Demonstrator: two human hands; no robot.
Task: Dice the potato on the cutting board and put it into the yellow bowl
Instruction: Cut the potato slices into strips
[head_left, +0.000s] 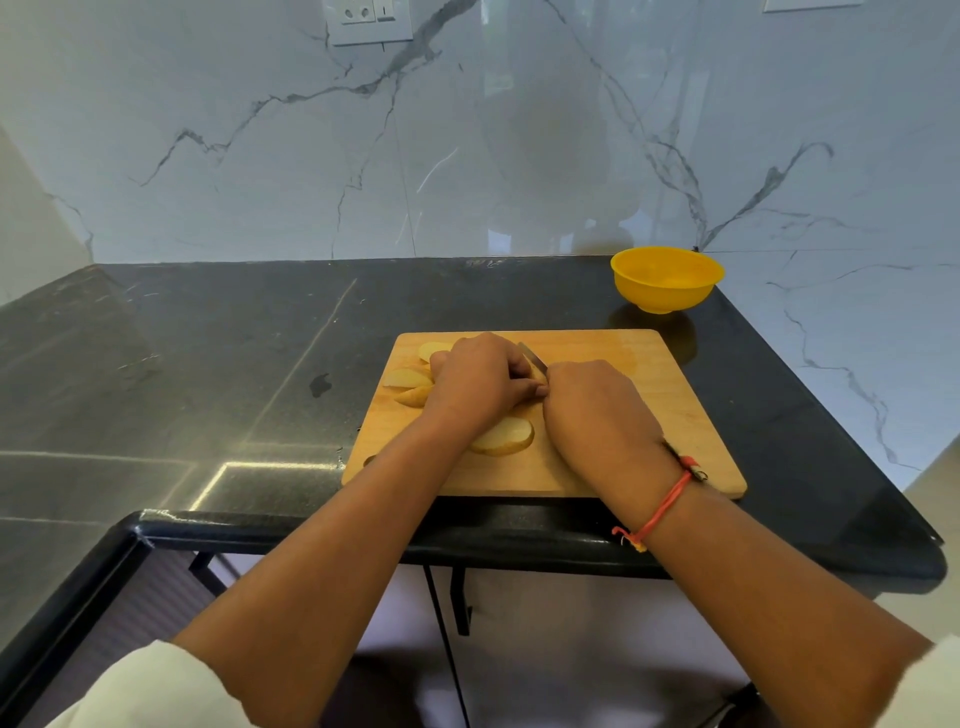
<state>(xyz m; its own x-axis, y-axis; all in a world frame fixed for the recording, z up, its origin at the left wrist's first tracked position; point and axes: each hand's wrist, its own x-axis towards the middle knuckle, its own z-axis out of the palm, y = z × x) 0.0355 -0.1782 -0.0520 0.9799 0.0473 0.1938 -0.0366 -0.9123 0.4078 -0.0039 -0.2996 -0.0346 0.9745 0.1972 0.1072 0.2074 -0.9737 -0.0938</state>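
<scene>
Your bench (208, 364) is a dark, polished stone slab crossed by pale seams, with a rounded black front edge. A small dark spot (320, 384) lies on it to the left of the cutting board (675, 415). Behind the board a white marble wall (260, 156) with grey veins rises from the bench, and the same marble turns a corner on the board's right. High on the wall, up and left of the board, a white socket plate (371, 21) is cut off by the top of the view. Thin black metal legs (447, 597) show under the bench, nearer you than the board.

The wooden board lies flat near the bench's front edge. The yellow bowl (665, 280) stands upright on the bench just beyond the board's far right corner, apart from it.

Your left hand (478, 379) is over the board's middle, its fingers curled down and pinching a potato piece (537, 375) that is mostly hidden. Your right hand (597, 410), just to its right, is closed round a knife (532, 357). The handle is hidden in your fist, and a short stretch of blade points toward the board's far edge, against the piece. Potato slices (408, 378) lie at the board's far left, partly under your left hand. A larger slice (506, 435) lies cut face up between your wrists. An orange thread (665, 506) circles your right wrist
</scene>
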